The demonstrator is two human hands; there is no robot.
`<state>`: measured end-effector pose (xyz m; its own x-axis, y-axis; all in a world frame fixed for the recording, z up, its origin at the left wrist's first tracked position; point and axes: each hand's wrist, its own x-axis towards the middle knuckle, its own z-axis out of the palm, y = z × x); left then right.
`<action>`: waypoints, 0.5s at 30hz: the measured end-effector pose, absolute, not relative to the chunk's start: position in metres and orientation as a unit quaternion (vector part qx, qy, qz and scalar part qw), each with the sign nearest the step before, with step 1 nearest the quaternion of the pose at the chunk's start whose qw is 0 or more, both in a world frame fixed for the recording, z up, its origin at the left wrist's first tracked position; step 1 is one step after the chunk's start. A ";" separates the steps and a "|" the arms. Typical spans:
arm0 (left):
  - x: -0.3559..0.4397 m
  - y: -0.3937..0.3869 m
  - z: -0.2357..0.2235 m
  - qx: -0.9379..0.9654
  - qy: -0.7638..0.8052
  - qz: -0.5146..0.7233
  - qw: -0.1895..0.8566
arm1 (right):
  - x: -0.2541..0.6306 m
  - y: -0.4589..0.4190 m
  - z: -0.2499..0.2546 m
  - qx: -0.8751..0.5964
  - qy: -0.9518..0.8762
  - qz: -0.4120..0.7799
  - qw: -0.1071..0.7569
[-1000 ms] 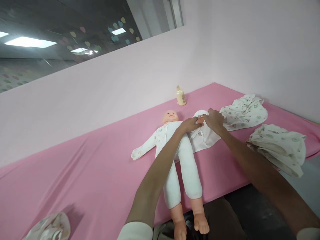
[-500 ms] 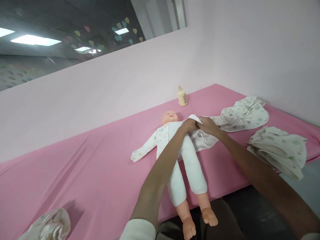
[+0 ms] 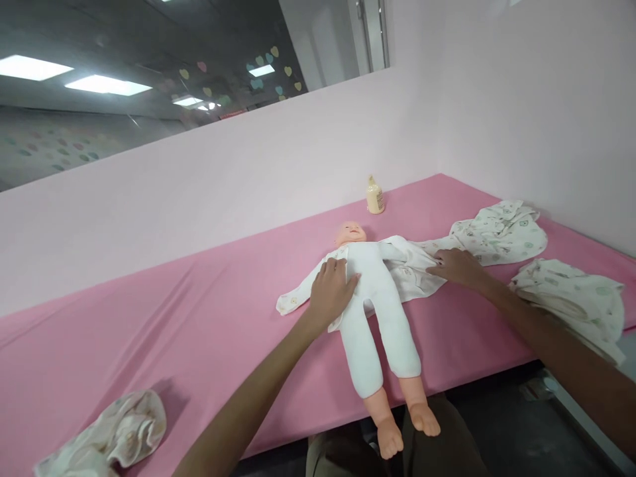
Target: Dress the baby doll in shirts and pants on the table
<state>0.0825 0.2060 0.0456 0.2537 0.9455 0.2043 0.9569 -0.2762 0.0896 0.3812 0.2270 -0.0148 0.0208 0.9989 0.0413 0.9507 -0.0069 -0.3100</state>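
A baby doll (image 3: pixel 370 265) with a white cloth body lies on its back, feet over the near edge of the pink-covered table. A white printed baby shirt (image 3: pixel 412 278) is on its arm at the picture's left; the rest of the shirt spreads under and beside the doll on the other side. My left hand (image 3: pixel 332 291) rests open on the shirt's front panel and the doll's chest, thumb apart from the fingers. At the shirt's spread-out side, my right hand (image 3: pixel 457 267) pinches the fabric between thumb and fingers.
A pump bottle (image 3: pixel 375 200) stands by the wall behind the doll's head. Printed baby clothes (image 3: pixel 507 232) lie at the back right, and a folded printed cloth (image 3: pixel 571 298) at the right edge. A crumpled garment (image 3: pixel 124 430) is at the front left.
My hands were together at the shirt beside the doll's shoulder. The left has moved left onto its chest; the right has moved right with the fabric. The camera view has shifted slightly.
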 end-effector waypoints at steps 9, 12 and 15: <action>0.062 0.165 0.036 -0.744 -0.641 -0.146 -0.119 | 0.322 0.223 0.004 -0.639 -0.671 0.241 0.289; 0.071 0.170 0.042 -0.743 -0.608 -0.224 -0.168 | 0.277 0.226 0.017 -0.626 -0.684 0.216 0.305; 0.087 0.176 0.050 -0.716 -0.573 -0.298 -0.264 | 0.244 0.227 0.026 -0.589 -0.726 0.201 0.293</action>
<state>0.0867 0.1759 0.0501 0.1641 0.9786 0.1245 0.6634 -0.2029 0.7202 0.2443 0.2273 0.0262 -0.1358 0.9725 0.1891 0.7376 0.2267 -0.6360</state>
